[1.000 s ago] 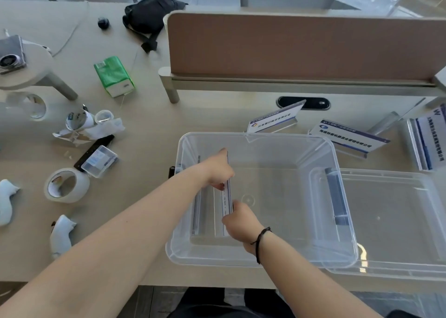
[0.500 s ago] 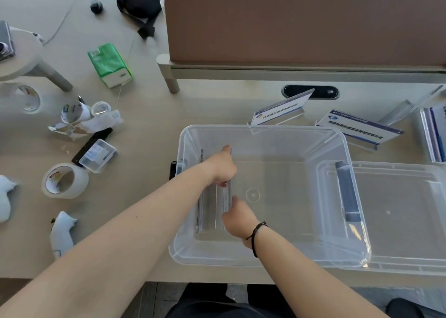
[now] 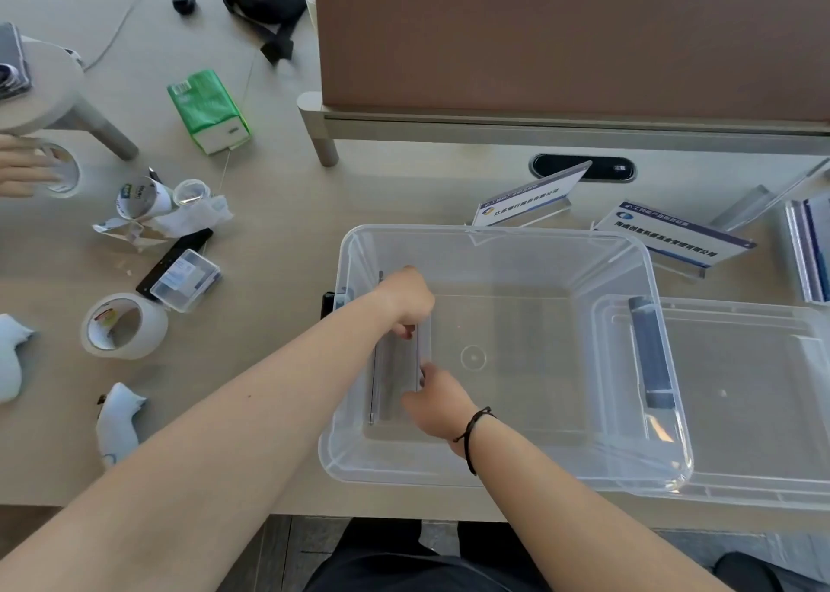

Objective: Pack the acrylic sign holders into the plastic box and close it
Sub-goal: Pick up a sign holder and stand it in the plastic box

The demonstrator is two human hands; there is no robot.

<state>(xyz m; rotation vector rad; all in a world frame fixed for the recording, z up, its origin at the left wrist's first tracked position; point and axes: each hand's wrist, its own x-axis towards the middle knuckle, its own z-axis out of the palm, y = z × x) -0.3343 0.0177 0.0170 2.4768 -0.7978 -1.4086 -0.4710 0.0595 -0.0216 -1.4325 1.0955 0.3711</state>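
Observation:
The clear plastic box (image 3: 494,236) stands open on the desk before me. Both my hands are inside it at its left side. My left hand (image 3: 406,299) grips the far end of an acrylic sign holder (image 3: 422,349) standing on edge, and my right hand (image 3: 438,405) holds its near end. Another clear holder (image 3: 375,367) stands against the box's left wall. The clear lid (image 3: 759,394) lies to the right, partly under the box. Two sign holders (image 3: 530,198) (image 3: 673,236) with printed cards lie behind the box, and more holders (image 3: 808,250) are stacked at the right edge.
To the left lie a tape roll (image 3: 123,326), a small clear case (image 3: 186,279), crumpled paper (image 3: 148,214) and a green tissue pack (image 3: 209,110). A brown partition (image 3: 561,43) rises behind the box. Another person's hand (image 3: 22,171) touches a cup at far left.
The view has shifted slightly. My hands have moved the held holder a little leftward, closer to the one against the left wall. Another person's hand has appeared at far left.

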